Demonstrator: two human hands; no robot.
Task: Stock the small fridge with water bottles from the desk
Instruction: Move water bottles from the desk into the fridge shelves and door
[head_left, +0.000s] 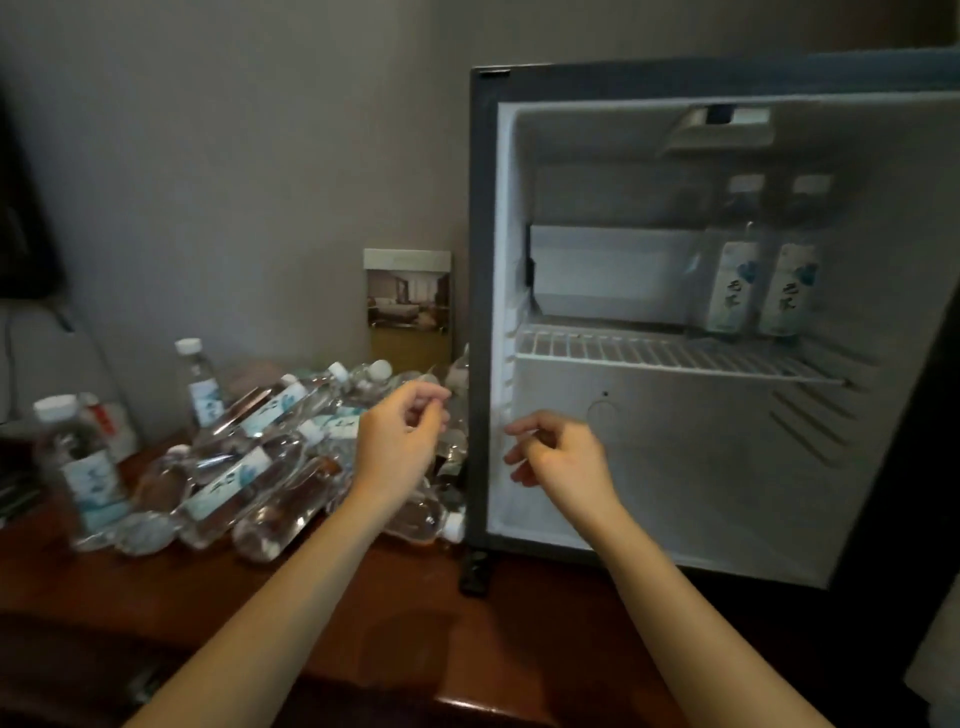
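The small fridge (480, 312) stands open on the wooden desk (363, 597). Two water bottles (758, 280) stand upright at the back right of its wire shelf (649, 356). A pile of several water bottles (249, 467) lies on the desk left of the fridge, and two more stand upright, one at the left edge (83, 462) and one behind the pile (200, 384). My left hand (400, 441) hovers over the right end of the pile, fingers loosely curled, holding nothing. My right hand (561, 457) hangs empty in front of the fridge's lower left opening, fingers loosely curled.
A framed card (408, 301) leans against the wall between the pile and the fridge. The fridge's lower compartment (675, 467) holds nothing visible. The open fridge door (924, 415) rises dark at the far right. A red-and-white packet (109, 421) sits behind the leftmost bottle.
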